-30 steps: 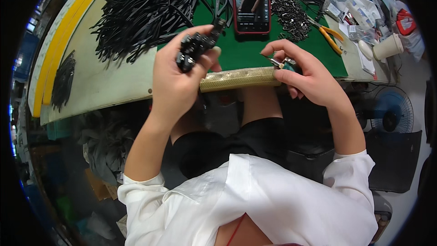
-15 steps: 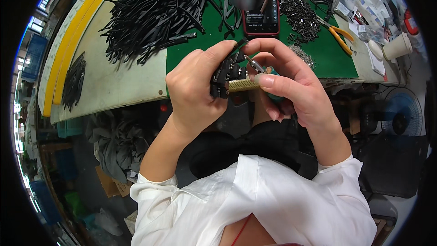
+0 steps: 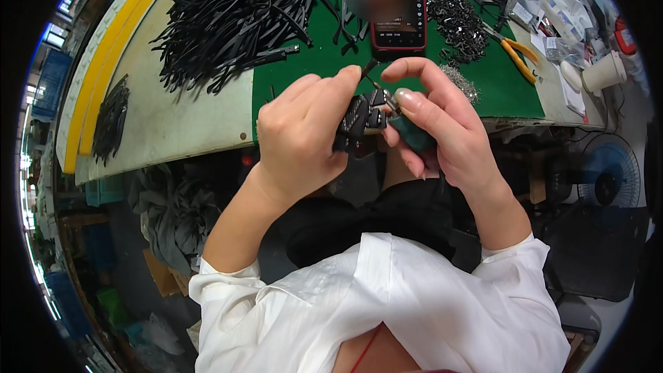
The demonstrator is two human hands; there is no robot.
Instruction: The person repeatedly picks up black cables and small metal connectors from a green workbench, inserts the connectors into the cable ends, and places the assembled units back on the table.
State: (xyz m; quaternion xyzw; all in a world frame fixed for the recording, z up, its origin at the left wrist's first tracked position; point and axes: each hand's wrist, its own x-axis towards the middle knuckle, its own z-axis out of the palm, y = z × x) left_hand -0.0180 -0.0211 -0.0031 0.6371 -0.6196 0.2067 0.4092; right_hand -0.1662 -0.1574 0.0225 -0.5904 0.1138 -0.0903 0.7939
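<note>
My left hand (image 3: pixel 297 131) is closed round a bundle of black glasses temples (image 3: pixel 359 116), their hinged ends pointing toward my right hand. One thin temple (image 3: pixel 370 69) sticks up between my left thumb and fingers. In my right hand (image 3: pixel 456 121) is a screwdriver with a dark green handle (image 3: pixel 413 135); my thumb rests near its metal collar (image 3: pixel 391 101). The tool's tip meets the hinge ends, though the exact contact is too small to make out. Both hands hover over the table's near edge, above my lap.
A large heap of black temples (image 3: pixel 235 17) lies on the table's left. Beyond my hands sits a phone (image 3: pixel 398 40) on a green mat (image 3: pixel 507 97). Small black parts (image 3: pixel 459 27), tiny metal screws (image 3: pixel 461 84) and orange-handled pliers (image 3: pixel 519 59) lie right; a white cup (image 3: pixel 603 71) stands farther right.
The bundle in my left hand has turned and shifted slightly right. My right fingers have moved on the screwdriver, showing more of its green handle. A gold textured piece between my hands is now hidden.
</note>
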